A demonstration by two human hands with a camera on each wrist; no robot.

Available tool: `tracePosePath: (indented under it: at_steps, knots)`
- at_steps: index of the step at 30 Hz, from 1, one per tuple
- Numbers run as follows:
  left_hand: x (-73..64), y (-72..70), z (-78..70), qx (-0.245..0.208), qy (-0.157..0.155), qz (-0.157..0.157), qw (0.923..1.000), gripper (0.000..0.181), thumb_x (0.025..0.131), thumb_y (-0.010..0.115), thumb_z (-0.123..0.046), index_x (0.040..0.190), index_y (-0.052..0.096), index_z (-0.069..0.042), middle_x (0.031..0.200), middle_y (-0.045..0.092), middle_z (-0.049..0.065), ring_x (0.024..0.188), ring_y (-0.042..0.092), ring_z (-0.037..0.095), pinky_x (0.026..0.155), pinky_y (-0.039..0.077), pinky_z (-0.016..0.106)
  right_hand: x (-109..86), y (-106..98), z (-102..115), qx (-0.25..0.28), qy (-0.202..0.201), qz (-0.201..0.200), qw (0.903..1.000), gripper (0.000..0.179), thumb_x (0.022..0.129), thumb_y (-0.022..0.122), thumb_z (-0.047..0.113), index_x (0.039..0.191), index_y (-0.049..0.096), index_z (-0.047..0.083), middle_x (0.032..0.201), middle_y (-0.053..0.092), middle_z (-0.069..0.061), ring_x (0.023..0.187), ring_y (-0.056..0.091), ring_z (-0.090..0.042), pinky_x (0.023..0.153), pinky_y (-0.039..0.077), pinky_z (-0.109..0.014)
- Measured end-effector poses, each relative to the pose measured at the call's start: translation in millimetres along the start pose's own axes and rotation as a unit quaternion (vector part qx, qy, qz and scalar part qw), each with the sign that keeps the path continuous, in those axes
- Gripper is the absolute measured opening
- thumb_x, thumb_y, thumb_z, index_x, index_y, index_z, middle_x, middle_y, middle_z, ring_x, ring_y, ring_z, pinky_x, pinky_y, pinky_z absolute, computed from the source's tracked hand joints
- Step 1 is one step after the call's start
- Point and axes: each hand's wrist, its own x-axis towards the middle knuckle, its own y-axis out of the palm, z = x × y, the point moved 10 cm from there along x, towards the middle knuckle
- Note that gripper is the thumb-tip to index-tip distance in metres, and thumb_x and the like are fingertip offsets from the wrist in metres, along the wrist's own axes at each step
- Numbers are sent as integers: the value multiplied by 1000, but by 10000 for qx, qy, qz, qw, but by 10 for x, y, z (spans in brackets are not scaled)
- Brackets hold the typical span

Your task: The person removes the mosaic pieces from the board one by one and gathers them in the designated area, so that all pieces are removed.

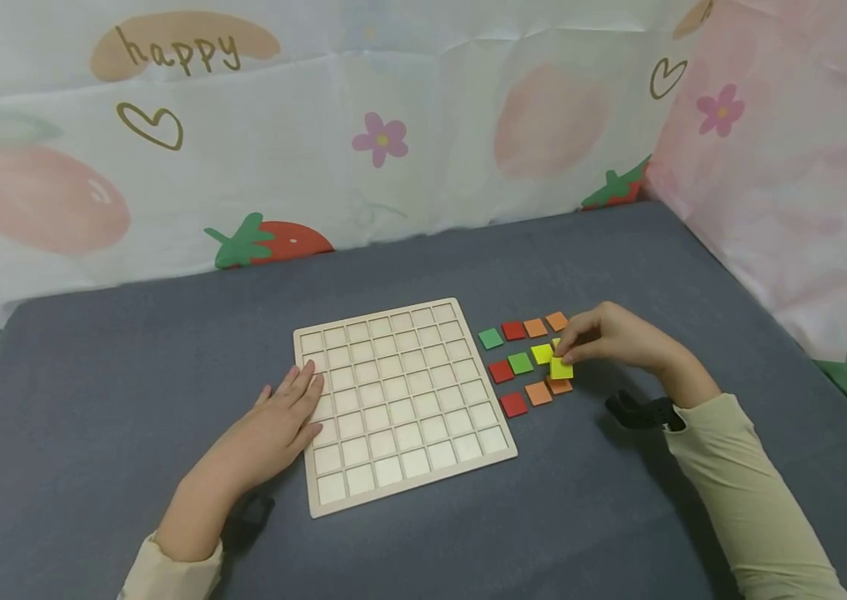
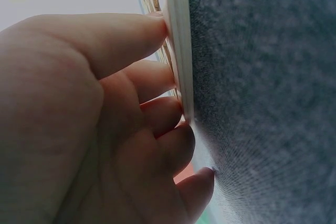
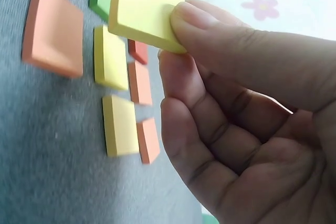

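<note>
A pale wooden grid board (image 1: 408, 392) lies on the dark cloth. My left hand (image 1: 273, 429) rests at its left edge, fingertips on the rim and outer squares; in the left wrist view the thumb (image 2: 131, 38) touches that edge. To the right of the board, my right hand (image 1: 614, 337) pinches a yellow square tile (image 3: 144, 11) between thumb and fingers, raised above the cloth. Under and beside it lie more tiles in short rows: yellow (image 3: 110, 59), green (image 1: 491, 338), light green (image 1: 520, 363), red (image 1: 513, 404) and orange (image 1: 538, 393). One yellow tile is partly hidden by the hand.
A dark grey cloth (image 1: 131, 375) covers the table. Behind it hangs a white printed curtain (image 1: 438, 125) with strawberries and flowers, and a pinkish one (image 1: 806, 192) stands along the right side. A black strap (image 1: 641, 411) sits at my right wrist.
</note>
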Motion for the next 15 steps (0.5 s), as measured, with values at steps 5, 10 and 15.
tracePosePath:
  at_steps: [5,10,15]
  knots:
    - [5,-10,-1,10,3,-28,10000,56,97,52,-20,142,33,8,150,21,26,138,19,42,103,23,64,-28,-35,-60,95,29,27,9999,7,82,71,3,89,73,3,88,69,-8,77,64,-12,68,53,-26]
    - [-6,17,15,12,-33,11,10000,56,97,51,-19,142,33,9,151,21,26,139,17,41,103,22,64,-71,-14,-131,163,64,150,9997,9,83,70,4,91,73,2,89,69,-8,78,63,-11,68,52,-26]
    - [-7,16,17,14,-20,-35,10000,56,97,52,-19,142,33,9,150,21,26,138,18,41,103,22,64,-99,-35,-219,161,89,233,9996,7,84,69,3,90,73,2,88,69,-8,75,62,-11,65,52,-28]
